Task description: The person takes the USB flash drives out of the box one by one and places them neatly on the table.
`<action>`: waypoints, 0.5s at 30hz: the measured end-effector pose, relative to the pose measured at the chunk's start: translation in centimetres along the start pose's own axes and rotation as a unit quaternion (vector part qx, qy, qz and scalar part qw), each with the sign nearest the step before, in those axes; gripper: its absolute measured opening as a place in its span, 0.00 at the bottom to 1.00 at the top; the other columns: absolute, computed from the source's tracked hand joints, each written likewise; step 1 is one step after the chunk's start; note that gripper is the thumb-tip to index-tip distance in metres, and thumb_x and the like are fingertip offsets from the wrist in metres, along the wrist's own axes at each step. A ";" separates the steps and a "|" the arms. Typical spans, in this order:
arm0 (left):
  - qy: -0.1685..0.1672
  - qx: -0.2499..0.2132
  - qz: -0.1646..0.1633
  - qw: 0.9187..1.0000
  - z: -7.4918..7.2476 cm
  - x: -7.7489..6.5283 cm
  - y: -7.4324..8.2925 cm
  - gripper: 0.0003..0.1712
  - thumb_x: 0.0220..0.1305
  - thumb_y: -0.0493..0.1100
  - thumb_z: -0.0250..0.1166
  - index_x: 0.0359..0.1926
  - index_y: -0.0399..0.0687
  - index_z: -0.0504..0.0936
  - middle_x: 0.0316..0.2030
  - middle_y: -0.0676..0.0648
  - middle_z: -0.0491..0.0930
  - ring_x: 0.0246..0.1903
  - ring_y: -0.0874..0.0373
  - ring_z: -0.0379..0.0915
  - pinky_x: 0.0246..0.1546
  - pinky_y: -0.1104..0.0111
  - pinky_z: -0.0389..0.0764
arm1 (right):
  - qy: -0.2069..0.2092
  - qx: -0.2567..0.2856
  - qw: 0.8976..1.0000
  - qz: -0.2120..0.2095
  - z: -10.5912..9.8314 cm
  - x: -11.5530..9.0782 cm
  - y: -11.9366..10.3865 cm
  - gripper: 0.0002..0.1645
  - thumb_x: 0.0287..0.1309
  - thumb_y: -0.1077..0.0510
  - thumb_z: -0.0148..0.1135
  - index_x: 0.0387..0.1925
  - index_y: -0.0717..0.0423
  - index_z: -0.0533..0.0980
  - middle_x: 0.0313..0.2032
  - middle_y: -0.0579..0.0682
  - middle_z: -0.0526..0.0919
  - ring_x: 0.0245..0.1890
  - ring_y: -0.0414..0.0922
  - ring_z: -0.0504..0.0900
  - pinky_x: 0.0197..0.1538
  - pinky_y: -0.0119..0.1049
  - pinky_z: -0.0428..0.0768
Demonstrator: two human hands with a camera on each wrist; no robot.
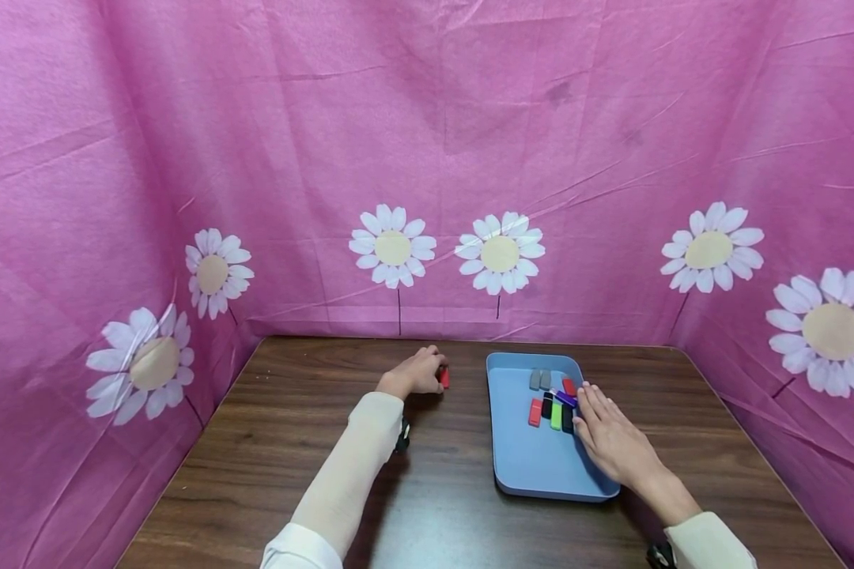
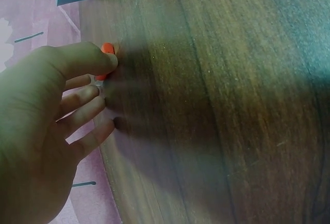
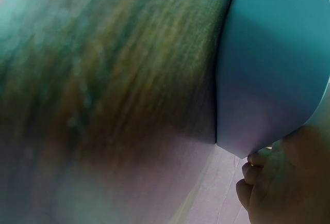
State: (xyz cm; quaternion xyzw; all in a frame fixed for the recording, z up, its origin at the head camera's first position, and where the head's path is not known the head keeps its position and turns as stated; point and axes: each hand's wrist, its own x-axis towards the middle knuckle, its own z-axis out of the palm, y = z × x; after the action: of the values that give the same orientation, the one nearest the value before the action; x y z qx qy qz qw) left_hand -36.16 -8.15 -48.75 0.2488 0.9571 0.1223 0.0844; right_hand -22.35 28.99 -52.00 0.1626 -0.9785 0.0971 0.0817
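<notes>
The wooden table (image 1: pixel 277 450) bears a blue tray (image 1: pixel 534 466) at right. The right hand (image 1: pixel 615 442), fingers straight, rests along its right rim; left of the tray, the left hand (image 1: pixel 414 374) pinches a red USB stick (image 1: pixel 444 380). More USB sticks (image 1: pixel 556 416) lie inside the tray's far half.

Pink curtain (image 1: pixel 427 118): bright and fairly even in the head view, fold shading faint.
Wooden tabletop (image 1: pixel 270 442): whitish glare at the near middle; soft shadow beside the left forearm (image 1: pixel 356 466).
USB flash drives (image 1: pixel 556 416): colours clear, fine detail soft.
Left hand (image 2: pixel 41 115): dim and greenish in its wrist view, finger shadows on the wood, teal sheen at upper right.
Blue tray (image 3: pixel 273 43): teal above, dulling to purplish grey below.
Right hand (image 3: pixel 289 188): deep in shade; wood grain smeared, out of focus.
</notes>
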 end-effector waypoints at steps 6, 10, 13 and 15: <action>0.001 -0.015 0.004 1.000 -0.2 0.1 -0.2 0.32 0.64 0.41 0.72 0.69 0.44 0.80 0.66 0.43 0.73 0.65 0.49 0.69 0.67 0.60 0.76 | -0.002 0.001 1.000 0.004 0.1 0.1 0.0 0.37 0.81 0.52 0.52 0.77 0.75 0.60 0.78 0.74 0.59 0.79 0.71 0.60 0.76 0.67 0.63; 0.007 -0.022 0.008 1.000 -0.4 0.1 -0.3 0.28 0.66 0.38 0.69 0.67 0.43 0.81 0.64 0.42 0.74 0.65 0.49 0.70 0.66 0.59 0.76 | -0.006 0.002 1.000 0.006 0.2 0.0 0.0 0.38 0.81 0.52 0.53 0.77 0.75 0.60 0.79 0.74 0.59 0.79 0.71 0.59 0.76 0.67 0.63; 0.022 -0.024 0.020 0.999 0.5 1.4 -1.3 0.26 0.67 0.38 0.67 0.66 0.42 0.81 0.63 0.42 0.75 0.64 0.49 0.72 0.66 0.58 0.77 | -0.006 0.001 1.000 0.006 0.2 0.0 0.0 0.38 0.81 0.52 0.53 0.77 0.75 0.60 0.78 0.74 0.59 0.79 0.71 0.60 0.76 0.67 0.63; 0.027 -0.021 0.023 0.999 0.3 1.6 -1.1 0.25 0.69 0.38 0.65 0.66 0.41 0.81 0.63 0.42 0.76 0.63 0.49 0.74 0.67 0.57 0.77 | -0.008 0.000 1.000 0.007 0.1 0.0 0.0 0.38 0.81 0.51 0.53 0.77 0.75 0.60 0.79 0.74 0.59 0.79 0.71 0.59 0.76 0.67 0.64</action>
State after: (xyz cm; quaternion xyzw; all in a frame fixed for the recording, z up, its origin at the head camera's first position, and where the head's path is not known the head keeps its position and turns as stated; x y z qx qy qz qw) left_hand -38.00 -8.24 -49.51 0.2659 0.9501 0.1512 0.0608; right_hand -22.38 28.97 -52.06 0.1567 -0.9802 0.0962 0.0732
